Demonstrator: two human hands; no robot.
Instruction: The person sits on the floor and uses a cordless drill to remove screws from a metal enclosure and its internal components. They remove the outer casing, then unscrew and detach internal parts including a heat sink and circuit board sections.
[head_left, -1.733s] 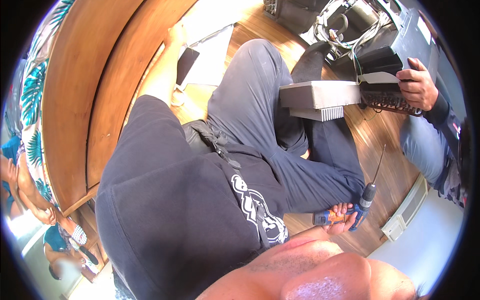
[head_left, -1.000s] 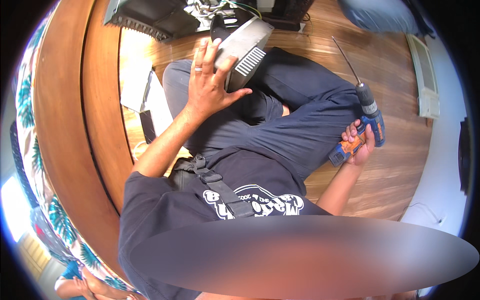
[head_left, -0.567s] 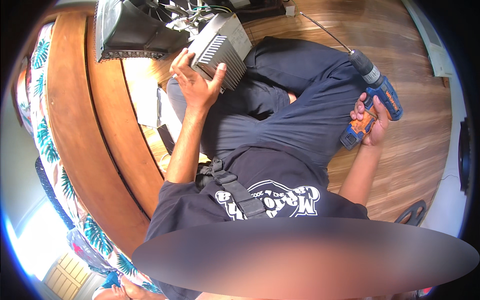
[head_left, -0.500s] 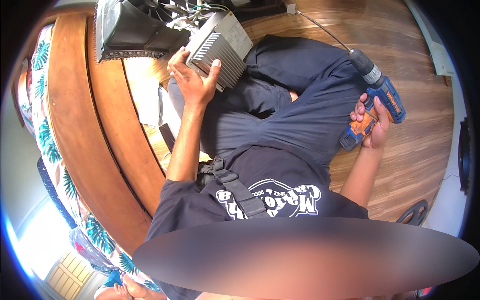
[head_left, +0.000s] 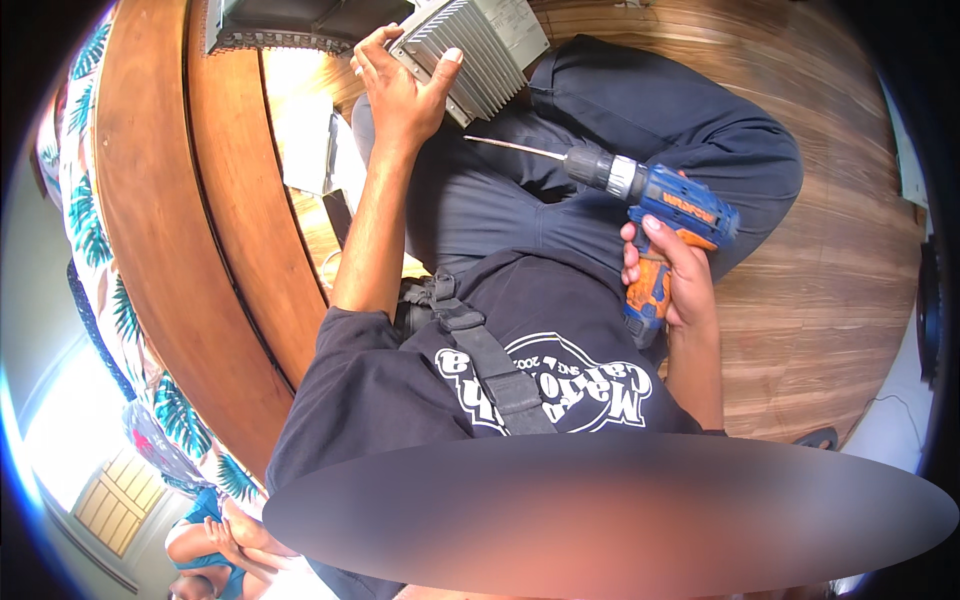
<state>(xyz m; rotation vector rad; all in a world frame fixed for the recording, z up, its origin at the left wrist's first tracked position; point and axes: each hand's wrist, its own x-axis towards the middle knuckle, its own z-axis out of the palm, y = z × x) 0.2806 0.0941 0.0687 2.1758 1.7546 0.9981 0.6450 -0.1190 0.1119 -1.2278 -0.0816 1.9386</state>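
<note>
I sit cross-legged on a wooden floor. My left hand reaches forward and grips the near edge of a grey finned metal box resting at my knees. My right hand is closed around the orange handle of a blue and orange cordless drill. The drill's long thin bit points left toward the box, its tip just below the box and beside my left wrist.
A curved wooden furniture edge runs along my left side. A dark open metal case lies at the top beyond the box. Paper sheets lie on the floor by my left leg. Wooden floor extends on the right.
The view has swung round from another seated person to my own lap. My left hand went to the grey box and took hold. My right hand swung the drill so its bit points at the box.
</note>
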